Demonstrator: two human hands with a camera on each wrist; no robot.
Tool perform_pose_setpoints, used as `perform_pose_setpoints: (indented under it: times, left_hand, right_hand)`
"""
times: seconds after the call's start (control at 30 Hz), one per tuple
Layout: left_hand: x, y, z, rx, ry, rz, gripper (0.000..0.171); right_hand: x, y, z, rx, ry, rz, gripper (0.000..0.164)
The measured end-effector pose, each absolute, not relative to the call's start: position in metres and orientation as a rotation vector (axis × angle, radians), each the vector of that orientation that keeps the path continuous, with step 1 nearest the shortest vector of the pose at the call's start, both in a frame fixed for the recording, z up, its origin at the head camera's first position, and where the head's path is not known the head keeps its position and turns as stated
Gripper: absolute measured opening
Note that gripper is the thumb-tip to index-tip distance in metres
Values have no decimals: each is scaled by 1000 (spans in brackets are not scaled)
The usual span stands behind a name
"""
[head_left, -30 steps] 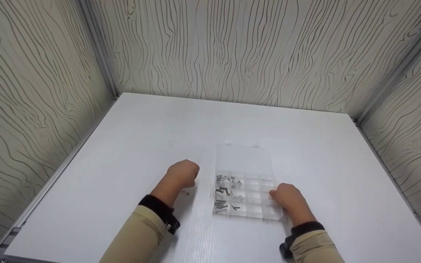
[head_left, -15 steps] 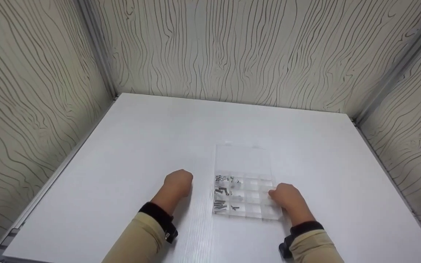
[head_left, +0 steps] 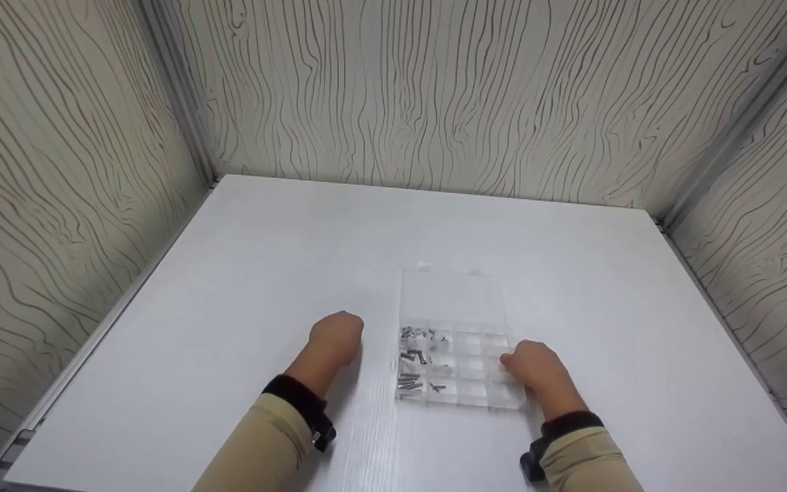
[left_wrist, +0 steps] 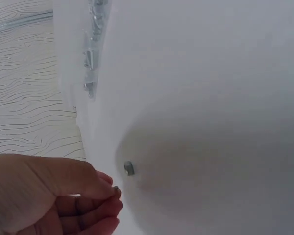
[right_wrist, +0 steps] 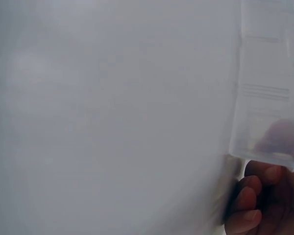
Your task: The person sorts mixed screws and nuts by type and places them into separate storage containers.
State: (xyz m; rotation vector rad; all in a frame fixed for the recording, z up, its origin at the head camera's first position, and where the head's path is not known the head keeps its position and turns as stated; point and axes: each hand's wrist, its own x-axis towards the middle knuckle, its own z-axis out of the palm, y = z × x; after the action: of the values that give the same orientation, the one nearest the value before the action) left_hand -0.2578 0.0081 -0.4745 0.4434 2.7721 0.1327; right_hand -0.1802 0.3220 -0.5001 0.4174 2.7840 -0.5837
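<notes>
A clear plastic compartment box [head_left: 472, 389] lies on the white table with its lid [head_left: 453, 294] folded back. Screws [head_left: 409, 383] and other small metal parts [head_left: 412, 333] fill its left compartments. My right hand [head_left: 539, 372] grips the box's right edge; in the right wrist view the thumb shows through the clear wall. Left of the box is my left hand [head_left: 335, 339], low over the table. In the left wrist view its thumb and finger pinch a tiny metal piece [left_wrist: 117, 191], mostly hidden. Beside the fingertips lies another small metal piece [left_wrist: 129, 168], its kind unclear.
The white table [head_left: 284, 232] runs to wood-patterned panels [head_left: 407, 89] at the back and both sides. Metal frame posts [head_left: 175, 89] stand at the corners.
My left hand has shifted slightly left and down, then a little back up, covering the small pieces seen beside it earlier. The right hand keeps its grip on the box.
</notes>
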Motion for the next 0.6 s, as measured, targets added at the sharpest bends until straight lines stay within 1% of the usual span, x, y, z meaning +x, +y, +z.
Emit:
perform_pose_setpoints:
  times: [0.1,0.17,0.4,0.5,0.6]
  left_hand:
    - [-252,21,-470,490,2806,191,29]
    - [-248,33,-469,549,2838,244,28]
    - [-235,71,-469,883,2838,402,10]
    - [-231,81,-471,977,2821,413,9]
    - [-228,88,-473,1007,2818,393,8]
  right_hand:
    - [-180,321,-499,407,2778,-587,30]
    - [-180,321,-497,401,2774,-585,30]
    - [-179,320,-499,407,2783,-579,32]
    - [-179,321,-500,405,2791,-573,32]
    - [-180,321,-500,401,2797,-571,31]
